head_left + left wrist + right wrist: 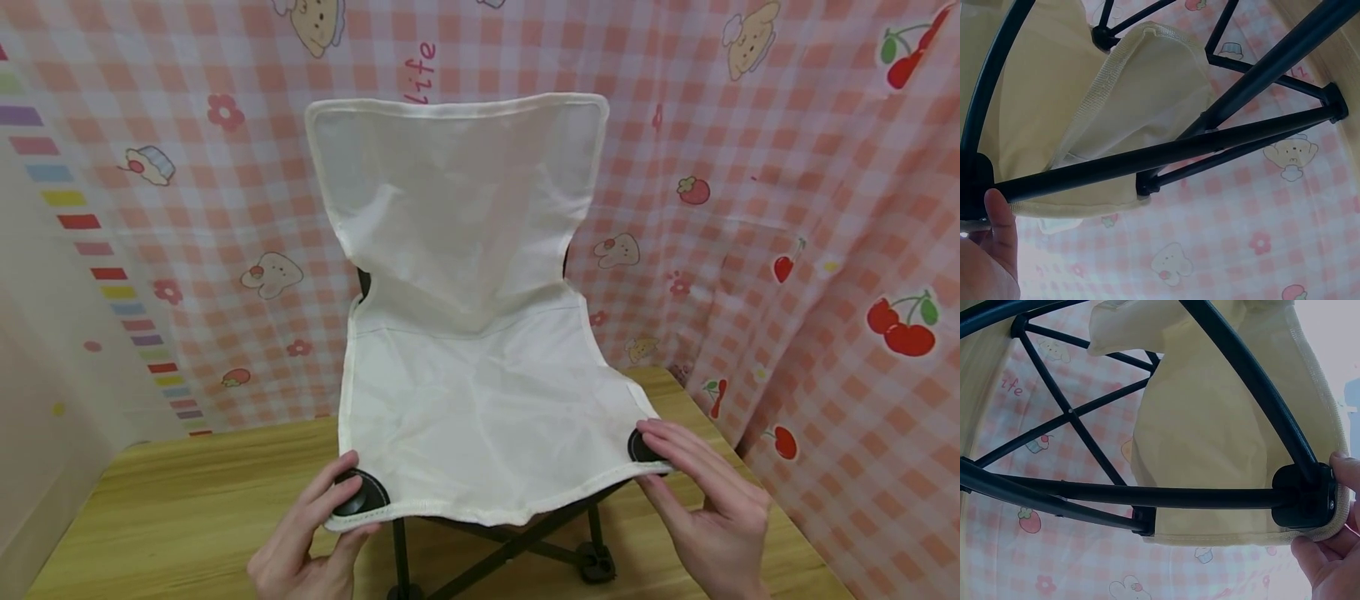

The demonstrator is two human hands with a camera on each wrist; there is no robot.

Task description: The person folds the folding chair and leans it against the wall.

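Observation:
A small folding chair (480, 400) with a cream-white fabric seat and backrest stands unfolded, facing me. At the seat's front left corner my left hand (311, 529) pinches the fabric edge, fingers on the black corner cap (362, 493) and thumb below. My right hand (708, 504) grips the front right corner the same way, its fingers partly covering the other black cap (643, 447). From beneath, the left wrist view shows the thumb against the dark frame tube (1104, 164). In the right wrist view, fingers curl round the corner beside a black plastic joint (1304, 497).
Under the chair is a wood-grain table (225, 483), on which its black feet (596, 562) rest. Behind and to the right hangs a pink checked curtain (712, 167) with cartoon prints, close behind the backrest. A pale wall (45, 358) borders the left side.

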